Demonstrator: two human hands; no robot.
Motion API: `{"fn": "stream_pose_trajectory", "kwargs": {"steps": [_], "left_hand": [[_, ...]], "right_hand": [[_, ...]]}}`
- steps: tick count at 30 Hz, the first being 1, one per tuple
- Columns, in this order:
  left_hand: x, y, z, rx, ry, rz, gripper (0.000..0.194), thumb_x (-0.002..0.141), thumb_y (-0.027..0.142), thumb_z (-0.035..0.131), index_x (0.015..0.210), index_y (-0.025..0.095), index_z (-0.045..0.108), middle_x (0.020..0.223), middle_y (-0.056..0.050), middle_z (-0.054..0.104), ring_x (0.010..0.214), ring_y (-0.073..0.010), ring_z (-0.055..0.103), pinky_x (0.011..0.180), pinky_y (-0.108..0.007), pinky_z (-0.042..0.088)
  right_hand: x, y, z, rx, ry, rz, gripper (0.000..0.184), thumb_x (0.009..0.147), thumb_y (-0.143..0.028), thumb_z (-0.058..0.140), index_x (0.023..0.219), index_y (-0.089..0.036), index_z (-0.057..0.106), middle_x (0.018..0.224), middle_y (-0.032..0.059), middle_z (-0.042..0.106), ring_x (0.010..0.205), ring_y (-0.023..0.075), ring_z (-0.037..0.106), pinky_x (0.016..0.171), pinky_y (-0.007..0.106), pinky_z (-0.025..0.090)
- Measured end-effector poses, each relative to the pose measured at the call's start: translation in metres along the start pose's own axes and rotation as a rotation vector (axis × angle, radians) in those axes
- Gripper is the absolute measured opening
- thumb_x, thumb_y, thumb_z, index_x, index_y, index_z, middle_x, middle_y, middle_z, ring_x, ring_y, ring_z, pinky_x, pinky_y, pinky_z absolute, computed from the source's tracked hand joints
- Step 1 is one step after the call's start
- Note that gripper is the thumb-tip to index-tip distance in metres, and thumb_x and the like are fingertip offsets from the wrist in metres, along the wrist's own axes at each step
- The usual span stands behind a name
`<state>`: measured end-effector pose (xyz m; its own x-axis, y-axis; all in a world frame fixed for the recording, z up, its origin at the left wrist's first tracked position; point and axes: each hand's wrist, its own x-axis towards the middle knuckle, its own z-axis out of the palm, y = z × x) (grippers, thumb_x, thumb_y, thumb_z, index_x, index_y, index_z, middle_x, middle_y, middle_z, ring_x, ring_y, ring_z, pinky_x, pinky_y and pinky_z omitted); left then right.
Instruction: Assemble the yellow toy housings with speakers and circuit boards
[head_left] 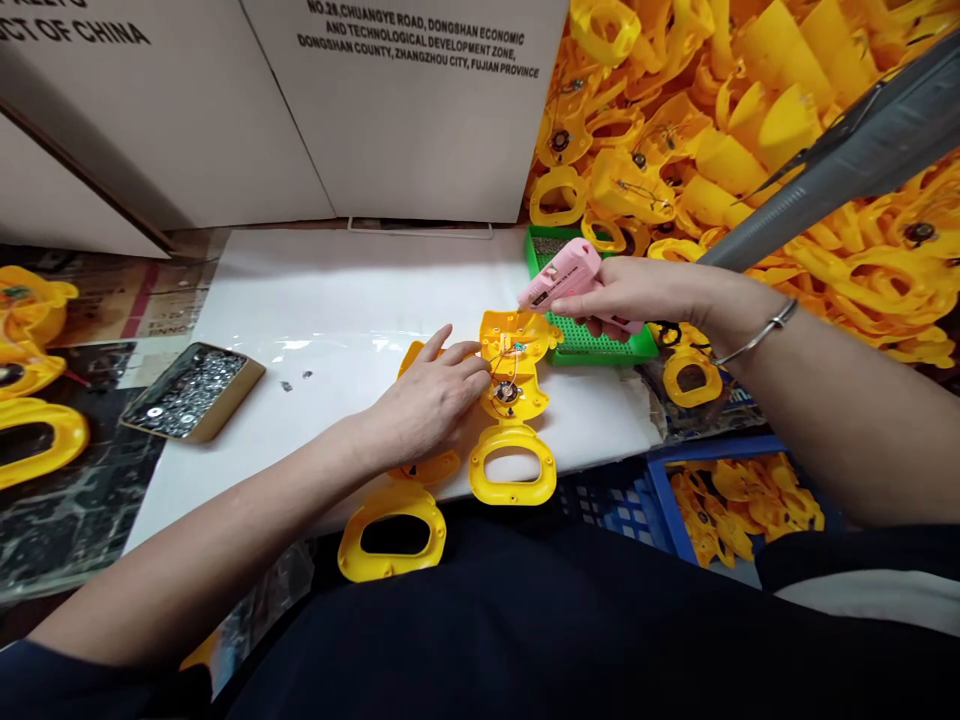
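Far left: open box [234, 402] on white board [292, 285], heaped with small shiny metal pieces [193, 392]. Left hand [427, 400] fingers spread, tips at edge of wired yellow shell [534, 400]; thumb hidden, cannot tell if pinching. Shell lies open on board, mid-front. Pink tool [562, 278] tip beside shell's top edge, gripped in right hand [630, 298]. Behind tool, green tray [531, 252] of small grey bits; nearer green basket [592, 342], perforated. Lower right, blue crate [663, 505] holding yellow parts [739, 505].
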<state>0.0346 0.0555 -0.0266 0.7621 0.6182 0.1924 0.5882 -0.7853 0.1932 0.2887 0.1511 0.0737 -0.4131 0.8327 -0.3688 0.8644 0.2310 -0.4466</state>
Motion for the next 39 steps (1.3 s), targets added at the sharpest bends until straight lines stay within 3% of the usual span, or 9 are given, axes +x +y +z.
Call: {"fn": "stream_pose_trajectory", "kwargs": {"steps": [3,11,15,20,24,29,34,39], "left_hand": [[0.001,0.001,0.000,0.016,-0.006,-0.002,0.022,0.077,0.004,0.048,0.093,0.014,0.060,0.117,-0.012,0.067,0.130,-0.0332,0.050,0.120,-0.060,0.025],[0.001,0.004,-0.001,0.025,-0.013,0.004,0.021,0.078,0.005,0.048,0.092,0.013,0.061,0.111,-0.013,0.068,0.128,-0.0343,0.052,0.120,-0.061,0.024],[0.000,0.003,0.001,0.002,0.019,0.024,0.022,0.077,0.005,0.050,0.094,0.013,0.061,0.121,-0.015,0.067,0.131,-0.0348,0.051,0.120,-0.062,0.024],[-0.012,-0.004,0.003,-0.143,0.202,-0.028,0.013,0.092,0.014,0.046,0.091,0.016,0.059,0.138,-0.016,0.058,0.135,-0.0315,0.048,0.118,-0.058,0.032],[-0.029,-0.013,0.003,-0.362,0.421,-0.203,0.011,0.095,0.023,0.050,0.087,0.019,0.057,0.138,-0.014,0.057,0.135,-0.0277,0.047,0.114,-0.053,0.038],[-0.043,-0.017,0.006,-0.647,0.430,-0.420,0.013,0.092,0.027,0.056,0.082,0.019,0.057,0.139,-0.012,0.057,0.129,-0.0244,0.054,0.111,-0.048,0.041],[-0.044,-0.014,0.007,-0.715,0.461,-0.420,0.012,0.092,0.026,0.056,0.081,0.019,0.057,0.130,-0.012,0.060,0.121,-0.0226,0.058,0.107,-0.044,0.044],[-0.044,-0.013,0.007,-0.688,0.446,-0.412,0.013,0.093,0.025,0.054,0.082,0.019,0.057,0.130,-0.012,0.060,0.121,-0.0216,0.058,0.107,-0.043,0.044]], "right_hand": [[-0.004,0.002,0.000,0.024,-0.116,0.105,0.054,0.078,-0.072,0.059,0.069,-0.019,0.060,0.061,0.0050,0.054,0.053,0.0160,0.054,0.046,0.032,0.044],[-0.013,0.008,0.002,0.088,-0.024,0.035,0.052,0.082,-0.070,0.058,0.087,-0.020,0.068,0.060,0.0046,0.054,0.054,0.0158,0.053,0.044,0.029,0.041],[-0.013,0.002,0.010,0.145,0.002,0.035,0.051,0.079,-0.067,0.065,0.100,-0.021,0.070,0.060,0.0040,0.056,0.053,0.0155,0.052,0.045,0.030,0.040],[-0.015,0.000,0.014,0.219,0.016,0.028,0.051,0.077,-0.061,0.069,0.108,-0.020,0.070,0.061,0.0036,0.057,0.052,0.0143,0.049,0.044,0.029,0.039],[-0.018,-0.002,0.014,0.291,0.020,-0.038,0.051,0.080,-0.056,0.069,0.119,-0.024,0.067,0.068,0.0025,0.060,0.049,0.0111,0.045,0.042,0.027,0.036],[-0.020,-0.018,0.022,0.337,-0.097,-0.094,0.053,0.085,-0.053,0.065,0.129,-0.024,0.062,0.074,0.0006,0.060,0.048,0.0064,0.041,0.041,0.021,0.033],[-0.016,-0.034,0.035,0.372,-0.321,-0.184,0.050,0.088,-0.049,0.063,0.132,-0.026,0.062,0.068,-0.0028,0.055,0.048,0.0054,0.040,0.040,0.017,0.033],[-0.007,-0.031,0.044,0.307,-0.327,-0.201,0.047,0.088,-0.052,0.062,0.129,-0.029,0.065,0.070,-0.0017,0.061,0.050,0.0077,0.047,0.043,0.019,0.038]]}}
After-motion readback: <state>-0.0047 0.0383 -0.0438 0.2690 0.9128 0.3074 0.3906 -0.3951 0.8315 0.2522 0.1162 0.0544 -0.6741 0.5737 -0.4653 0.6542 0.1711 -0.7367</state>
